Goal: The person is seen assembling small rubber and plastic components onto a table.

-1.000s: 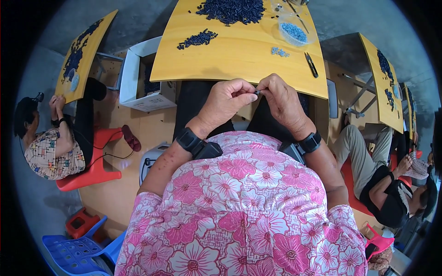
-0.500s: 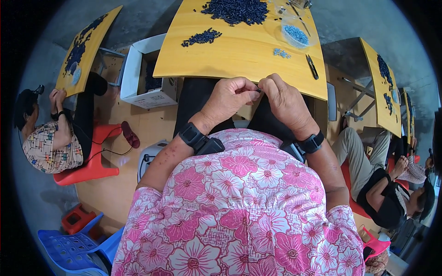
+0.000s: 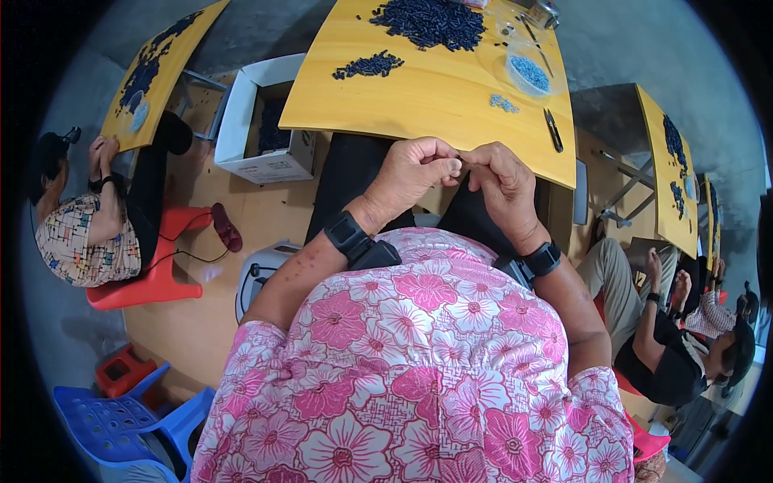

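Observation:
Over the near edge of the yellow table (image 3: 451,113), my left hand (image 3: 409,175) and my right hand (image 3: 507,183) meet fingertip to fingertip. The left thumb and forefinger pinch a small dark piece (image 3: 460,159), mostly hidden by the fingers. My right fingers are pressed together beside it; what they hold is too small to make out. Beyond lies a big pile of short dark blue tube-like pieces (image 3: 431,22), with a smaller heap of dark pieces (image 3: 368,64) nearer. A clear tub (image 3: 515,85) holds tiny light blue pieces (image 3: 529,72); several light blue ones (image 3: 504,103) lie loose.
Black snips (image 3: 553,130) lie near the table's right edge. A white cardboard box (image 3: 262,165) stands on the floor left of the table. Co-workers sit at a left table (image 3: 165,76) and a right table (image 3: 656,153). A blue chair (image 3: 109,419) stands lower left.
My hands have shifted slightly right in the picture, and the right hand has dropped and turned a little. The view has shifted a little. At the right, a co-worker's hands have come up apart.

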Action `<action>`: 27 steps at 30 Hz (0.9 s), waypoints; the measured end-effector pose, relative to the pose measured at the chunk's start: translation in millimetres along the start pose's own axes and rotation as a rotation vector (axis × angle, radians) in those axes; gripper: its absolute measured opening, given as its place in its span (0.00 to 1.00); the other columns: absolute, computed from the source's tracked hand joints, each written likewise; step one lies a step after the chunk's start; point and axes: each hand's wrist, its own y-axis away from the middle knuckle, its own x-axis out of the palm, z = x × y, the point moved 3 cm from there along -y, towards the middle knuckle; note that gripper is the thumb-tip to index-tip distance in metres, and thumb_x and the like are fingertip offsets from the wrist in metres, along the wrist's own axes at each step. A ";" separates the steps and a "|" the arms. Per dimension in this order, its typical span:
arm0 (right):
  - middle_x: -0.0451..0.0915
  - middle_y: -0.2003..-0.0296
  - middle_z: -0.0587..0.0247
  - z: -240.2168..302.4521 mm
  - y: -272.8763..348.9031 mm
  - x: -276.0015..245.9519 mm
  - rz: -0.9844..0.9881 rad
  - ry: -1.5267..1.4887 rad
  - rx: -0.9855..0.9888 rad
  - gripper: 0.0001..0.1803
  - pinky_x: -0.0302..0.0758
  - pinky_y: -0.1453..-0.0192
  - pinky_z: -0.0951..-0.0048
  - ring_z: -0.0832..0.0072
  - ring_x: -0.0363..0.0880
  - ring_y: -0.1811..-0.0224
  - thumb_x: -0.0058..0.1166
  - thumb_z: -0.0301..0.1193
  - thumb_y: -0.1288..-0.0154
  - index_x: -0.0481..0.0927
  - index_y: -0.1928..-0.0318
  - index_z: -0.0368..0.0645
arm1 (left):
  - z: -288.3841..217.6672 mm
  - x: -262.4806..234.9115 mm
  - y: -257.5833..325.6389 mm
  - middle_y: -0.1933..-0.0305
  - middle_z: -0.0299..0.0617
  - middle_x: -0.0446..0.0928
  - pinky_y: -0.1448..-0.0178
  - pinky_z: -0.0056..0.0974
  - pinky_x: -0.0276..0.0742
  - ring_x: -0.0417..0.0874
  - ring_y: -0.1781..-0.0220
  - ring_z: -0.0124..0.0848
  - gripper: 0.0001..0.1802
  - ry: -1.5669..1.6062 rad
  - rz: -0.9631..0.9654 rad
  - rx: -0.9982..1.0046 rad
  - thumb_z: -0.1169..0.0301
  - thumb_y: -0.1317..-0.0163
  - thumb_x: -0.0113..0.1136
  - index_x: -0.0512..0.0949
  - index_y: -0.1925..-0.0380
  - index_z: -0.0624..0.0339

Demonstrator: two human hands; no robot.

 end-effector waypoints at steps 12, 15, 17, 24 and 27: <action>0.77 0.73 0.60 -23.8 -33.0 17.3 0.132 -0.044 -0.005 0.14 0.71 0.63 0.75 0.68 0.75 0.69 0.56 0.17 0.48 0.83 0.59 0.40 | 20.6 -17.4 5.5 0.70 0.31 0.76 0.60 0.25 0.73 0.76 0.67 0.17 0.07 0.092 -0.121 -0.032 0.71 0.35 0.56 0.77 0.62 0.64; 0.78 0.66 0.57 -20.4 -65.4 33.2 0.079 0.028 -0.091 0.15 0.73 0.61 0.73 0.66 0.77 0.65 0.54 0.17 0.46 0.81 0.57 0.40 | 27.8 -28.4 8.0 0.70 0.30 0.76 0.61 0.25 0.71 0.75 0.67 0.17 0.07 0.102 -0.137 -0.062 0.71 0.35 0.56 0.77 0.62 0.63; 0.78 0.58 0.54 -24.3 -90.9 44.8 0.097 0.115 -0.188 0.18 0.75 0.56 0.67 0.59 0.78 0.58 0.54 0.18 0.46 0.79 0.53 0.43 | 33.1 -33.2 10.6 0.69 0.31 0.76 0.62 0.25 0.71 0.75 0.68 0.17 0.07 0.087 -0.091 -0.133 0.71 0.35 0.56 0.77 0.62 0.63; 0.72 0.42 0.57 -20.5 -162.0 116.0 0.282 0.512 -0.642 0.23 0.62 0.35 0.57 0.57 0.66 0.39 0.56 0.31 0.43 0.74 0.45 0.43 | 53.9 -42.8 14.0 0.68 0.33 0.77 0.61 0.28 0.73 0.75 0.68 0.21 0.06 0.080 0.108 -0.209 0.74 0.37 0.56 0.77 0.62 0.64; 0.65 0.36 0.58 -32.3 -172.1 144.7 0.393 0.644 -0.652 0.31 0.54 0.31 0.51 0.58 0.58 0.32 0.50 0.45 0.37 0.68 0.38 0.42 | 58.7 -44.9 16.0 0.69 0.34 0.76 0.60 0.28 0.73 0.75 0.67 0.21 0.07 0.134 0.088 -0.308 0.76 0.39 0.57 0.76 0.62 0.65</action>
